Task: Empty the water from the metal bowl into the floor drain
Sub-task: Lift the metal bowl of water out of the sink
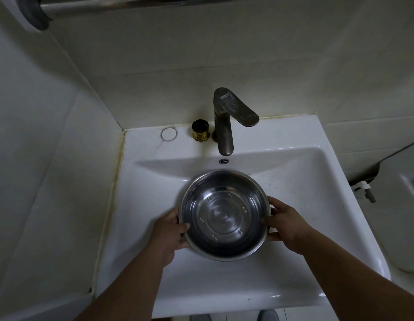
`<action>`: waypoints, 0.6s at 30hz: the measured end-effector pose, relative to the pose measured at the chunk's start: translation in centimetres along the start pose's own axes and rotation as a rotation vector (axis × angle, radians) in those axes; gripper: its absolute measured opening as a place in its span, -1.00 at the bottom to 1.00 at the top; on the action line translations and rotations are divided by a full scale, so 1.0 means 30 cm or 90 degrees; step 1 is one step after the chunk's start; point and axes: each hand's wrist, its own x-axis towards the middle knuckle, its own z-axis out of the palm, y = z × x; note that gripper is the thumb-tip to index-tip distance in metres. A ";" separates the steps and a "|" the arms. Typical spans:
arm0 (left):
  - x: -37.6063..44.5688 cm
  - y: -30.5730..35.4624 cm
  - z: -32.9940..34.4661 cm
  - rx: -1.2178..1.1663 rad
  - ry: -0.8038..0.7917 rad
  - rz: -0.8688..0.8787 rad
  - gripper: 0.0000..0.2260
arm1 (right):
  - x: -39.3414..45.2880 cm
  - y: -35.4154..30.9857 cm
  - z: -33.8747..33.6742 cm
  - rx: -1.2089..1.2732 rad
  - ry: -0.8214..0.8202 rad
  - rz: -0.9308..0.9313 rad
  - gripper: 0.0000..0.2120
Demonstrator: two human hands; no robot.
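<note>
Over the white washbasin (294,172), below the faucet (224,119), the metal bowl (224,214) is being held level by both hands: its rim is being gripped at opposite sides by the left hand (169,235) and the right hand (285,224), thumbs hooked inside.

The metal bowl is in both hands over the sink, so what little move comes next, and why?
Probably lift the metal bowl level and draw it back from the sink. The left hand and right hand already grip opposite sides of its rim, and it seems to hold water. No floor drain is in view, so it likely has to be carried away first without tipping.
</note>
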 end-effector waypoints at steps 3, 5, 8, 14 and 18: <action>-0.002 -0.005 -0.009 -0.006 -0.011 0.000 -0.54 | -0.004 0.006 -0.003 0.010 -0.009 0.002 -0.36; -0.004 -0.008 -0.013 -0.006 -0.011 0.002 -0.53 | -0.007 0.009 -0.003 0.014 -0.014 0.003 -0.36; -0.012 -0.014 -0.016 -0.008 -0.012 0.005 -0.51 | -0.011 0.015 -0.005 0.016 -0.017 0.001 -0.35; -0.053 -0.030 -0.013 -0.015 -0.017 0.010 -0.53 | -0.040 0.016 -0.016 0.007 -0.028 -0.007 -0.36; -0.091 -0.017 -0.021 -0.026 -0.021 0.004 -0.56 | -0.065 0.008 -0.028 0.005 -0.043 -0.021 -0.35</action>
